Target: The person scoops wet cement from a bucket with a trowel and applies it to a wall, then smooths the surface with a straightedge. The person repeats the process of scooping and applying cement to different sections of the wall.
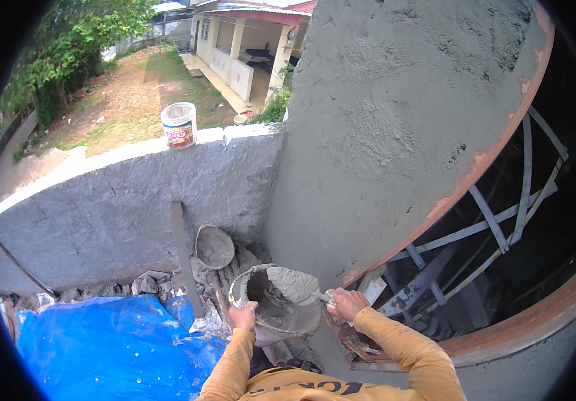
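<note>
My left hand (pixel 242 317) grips the rim of a bucket (pixel 286 339) of wet grey mortar (pixel 271 311) in front of my body. In my right hand (pixel 348 304) is the handle of a trowel (pixel 293 286), its blade over the bucket's mouth and coated with mortar. Both hands are closed. A smaller mortar-caked bucket (pixel 214 247) sits just beyond, near the foot of the low wall. To the right rises a wall (pixel 381 147) covered in grey plaster, rough in patches.
A white tub (pixel 179 125) stands on the low wall (pixel 114 200). A narrow board (pixel 186 257) leans there. Blue tarp (pixel 100 347) and rubble (pixel 147 282) lie at left. At right, a round opening's rim (pixel 462 180) surrounds wooden struts (pixel 488 217) over a dark space.
</note>
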`<state>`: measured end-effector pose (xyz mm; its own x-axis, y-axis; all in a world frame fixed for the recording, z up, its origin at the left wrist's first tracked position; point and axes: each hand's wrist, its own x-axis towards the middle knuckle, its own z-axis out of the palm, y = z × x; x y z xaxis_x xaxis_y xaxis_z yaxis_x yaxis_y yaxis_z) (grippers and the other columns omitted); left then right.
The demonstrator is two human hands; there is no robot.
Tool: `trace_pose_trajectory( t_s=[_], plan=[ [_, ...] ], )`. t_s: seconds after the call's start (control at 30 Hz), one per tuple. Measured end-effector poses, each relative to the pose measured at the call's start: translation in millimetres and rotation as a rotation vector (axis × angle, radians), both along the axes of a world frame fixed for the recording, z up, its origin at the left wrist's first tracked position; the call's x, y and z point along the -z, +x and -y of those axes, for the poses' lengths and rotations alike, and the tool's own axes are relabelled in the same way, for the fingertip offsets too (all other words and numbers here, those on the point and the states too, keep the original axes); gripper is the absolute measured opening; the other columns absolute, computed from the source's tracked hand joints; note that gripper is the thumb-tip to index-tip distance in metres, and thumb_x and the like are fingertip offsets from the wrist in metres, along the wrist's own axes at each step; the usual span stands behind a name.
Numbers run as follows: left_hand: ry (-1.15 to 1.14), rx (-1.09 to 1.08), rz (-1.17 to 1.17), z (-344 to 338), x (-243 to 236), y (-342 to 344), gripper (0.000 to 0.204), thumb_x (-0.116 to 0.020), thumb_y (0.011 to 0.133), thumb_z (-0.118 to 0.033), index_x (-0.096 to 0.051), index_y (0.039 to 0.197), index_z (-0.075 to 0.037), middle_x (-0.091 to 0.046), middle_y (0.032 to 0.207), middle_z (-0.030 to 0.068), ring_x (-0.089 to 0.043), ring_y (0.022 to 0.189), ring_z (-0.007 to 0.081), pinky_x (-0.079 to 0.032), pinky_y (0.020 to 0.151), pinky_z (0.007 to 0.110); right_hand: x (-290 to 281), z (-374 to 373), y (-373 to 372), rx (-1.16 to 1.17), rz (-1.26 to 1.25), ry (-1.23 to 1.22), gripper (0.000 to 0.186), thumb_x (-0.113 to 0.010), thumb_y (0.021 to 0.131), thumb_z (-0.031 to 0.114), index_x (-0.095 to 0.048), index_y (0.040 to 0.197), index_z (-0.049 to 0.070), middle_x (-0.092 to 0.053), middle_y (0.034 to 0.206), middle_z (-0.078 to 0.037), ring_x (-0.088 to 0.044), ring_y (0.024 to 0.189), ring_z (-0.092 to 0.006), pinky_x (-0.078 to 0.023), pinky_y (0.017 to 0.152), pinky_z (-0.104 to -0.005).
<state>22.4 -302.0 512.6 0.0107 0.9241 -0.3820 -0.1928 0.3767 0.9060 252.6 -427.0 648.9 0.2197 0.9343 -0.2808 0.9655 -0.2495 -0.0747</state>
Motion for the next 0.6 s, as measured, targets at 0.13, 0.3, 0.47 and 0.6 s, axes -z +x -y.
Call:
trace_pose_trajectory(
  t_s=[0.13,0.3,0.47,0.6],
  plan=[
    [0.044,0.051,-0.080,-12,27,0,0.029,-0.065,0.063,0.000,-0.062,0.091,0.006,-0.065,0.085,0.0089,-0.061,0.074,0.0203,-0.047,0.070,0.033,-97,-66,10,-0.159,0.166,0.048,0.037,-0.062,0.078,0.028,-0.054,0.108,0.008,-0.059,0.092,-0.012,-0.063,0.078,-0.0317,-0.049,0.071,-0.0424],
    [0.011,0.020,-0.408,-46,53,-38,0.032,-0.068,0.061,-0.013,-0.058,0.083,0.009,-0.062,0.074,0.0174,-0.060,0.068,0.0273,-0.047,0.066,0.038,-238,-189,-18,-0.426,0.151,0.427,0.038,-0.064,0.079,0.027,-0.057,0.108,0.003,-0.060,0.089,-0.012,-0.061,0.072,-0.0296,-0.049,0.066,-0.0376],
    [0.036,-0.088,-0.554,-83,38,-86,0.035,-0.067,0.061,-0.008,-0.059,0.090,0.011,-0.064,0.081,0.0202,-0.062,0.075,0.0302,-0.047,0.070,0.038,-365,-307,-48,-0.401,-0.424,0.666,0.036,-0.061,0.083,0.027,-0.059,0.101,-0.004,-0.061,0.074,-0.010,-0.062,0.064,-0.0155,-0.051,0.057,-0.0275],
    [0.042,-0.141,-0.484,-116,27,-96,0.038,-0.066,0.062,-0.005,-0.058,0.095,0.012,-0.064,0.089,0.0204,-0.062,0.084,0.0302,-0.047,0.077,0.037,-406,-392,20,-0.346,-0.747,0.725,0.031,-0.058,0.086,0.025,-0.057,0.102,-0.001,-0.056,0.070,-0.003,-0.054,0.053,-0.0085,-0.046,0.045,-0.0232]
  ],
)
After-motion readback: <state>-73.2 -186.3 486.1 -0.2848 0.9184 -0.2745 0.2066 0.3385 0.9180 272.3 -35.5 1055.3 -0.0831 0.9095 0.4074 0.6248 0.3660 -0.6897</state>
